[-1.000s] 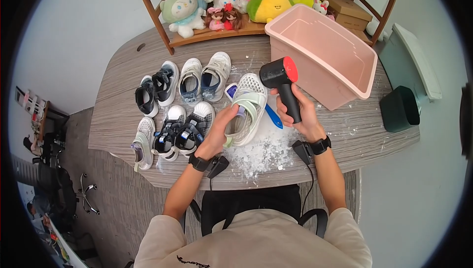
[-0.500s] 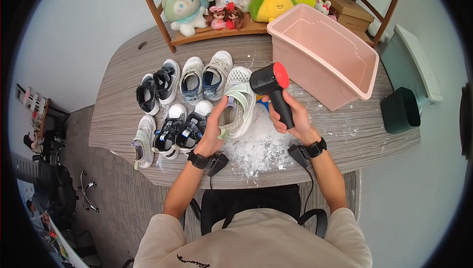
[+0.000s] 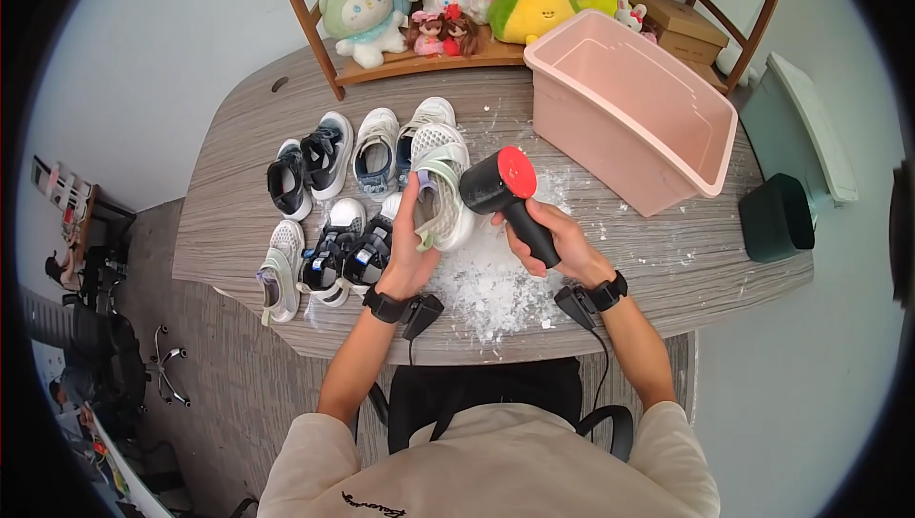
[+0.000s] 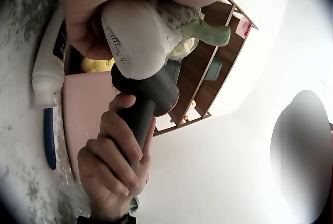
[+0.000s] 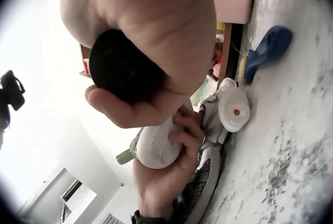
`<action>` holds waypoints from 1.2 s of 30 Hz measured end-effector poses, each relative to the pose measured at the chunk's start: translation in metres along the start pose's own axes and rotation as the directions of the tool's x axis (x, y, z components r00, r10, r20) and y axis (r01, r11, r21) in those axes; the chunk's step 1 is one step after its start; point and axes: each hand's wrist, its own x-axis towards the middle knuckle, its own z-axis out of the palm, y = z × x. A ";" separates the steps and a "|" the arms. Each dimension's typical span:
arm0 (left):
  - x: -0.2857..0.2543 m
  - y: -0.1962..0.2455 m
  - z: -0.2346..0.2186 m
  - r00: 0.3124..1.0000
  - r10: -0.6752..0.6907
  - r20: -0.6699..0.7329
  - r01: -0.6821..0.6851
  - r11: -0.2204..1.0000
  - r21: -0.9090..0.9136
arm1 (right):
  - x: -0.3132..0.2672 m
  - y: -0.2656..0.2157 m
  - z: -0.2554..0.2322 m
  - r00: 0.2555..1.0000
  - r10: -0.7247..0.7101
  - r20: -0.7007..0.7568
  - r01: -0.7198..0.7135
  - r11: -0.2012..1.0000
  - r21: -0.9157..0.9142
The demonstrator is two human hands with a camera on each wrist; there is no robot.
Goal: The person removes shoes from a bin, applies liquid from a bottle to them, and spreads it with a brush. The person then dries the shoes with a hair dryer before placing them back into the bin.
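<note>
My left hand (image 3: 410,259) grips a white shoe (image 3: 440,143) with a pale green strap, holding it raised over the table with its perforated toe pointing away from me. The handle of a black hair dryer (image 3: 488,184) with a red round end is wrapped by my right hand (image 3: 564,243). Its barrel is right beside the shoe's right side, the red end facing away from the shoe. In the left wrist view the dryer's front (image 4: 156,88) overlaps the shoe's white heel (image 4: 138,41). A similar white shoe (image 3: 281,270) stands at the table's left.
Several other shoes (image 3: 329,151) stand in rows on the left. White flakes (image 3: 500,294) cover the table in front of me. A pink bin (image 3: 629,146) stands at the right, near a dark green container (image 3: 777,218). A blue-handled tool (image 5: 268,52) lies on the table. Behind is a toy shelf (image 3: 410,65).
Both hands have moved left, the shoe and hair dryer with them. The shoe now overlaps the rows of shoes in the head view, and the dryer has come lower, hiding the blue-handled tool there.
</note>
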 end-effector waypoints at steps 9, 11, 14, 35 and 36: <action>-0.001 0.002 0.005 1.000 0.002 -0.013 -0.002 1.000 -0.015 | -0.002 0.000 -0.004 0.994 0.041 0.098 -0.039 0.999 -0.016; 0.000 0.002 0.002 1.000 -0.006 -0.001 0.006 1.000 -0.014 | -0.003 0.001 -0.004 0.992 0.049 0.115 -0.046 0.998 -0.033; -0.001 0.002 0.003 1.000 0.000 -0.001 0.000 1.000 0.007 | -0.006 -0.005 -0.002 0.990 0.067 0.125 -0.055 0.994 -0.093; -0.011 0.003 0.006 0.959 0.010 0.283 -0.157 0.850 0.503 | -0.005 -0.012 -0.017 0.760 -0.447 -0.471 0.350 0.893 -0.283; -0.008 0.004 0.001 0.971 0.034 0.236 -0.119 0.925 0.361 | -0.006 -0.014 -0.016 0.753 -0.462 -0.469 0.362 0.885 -0.292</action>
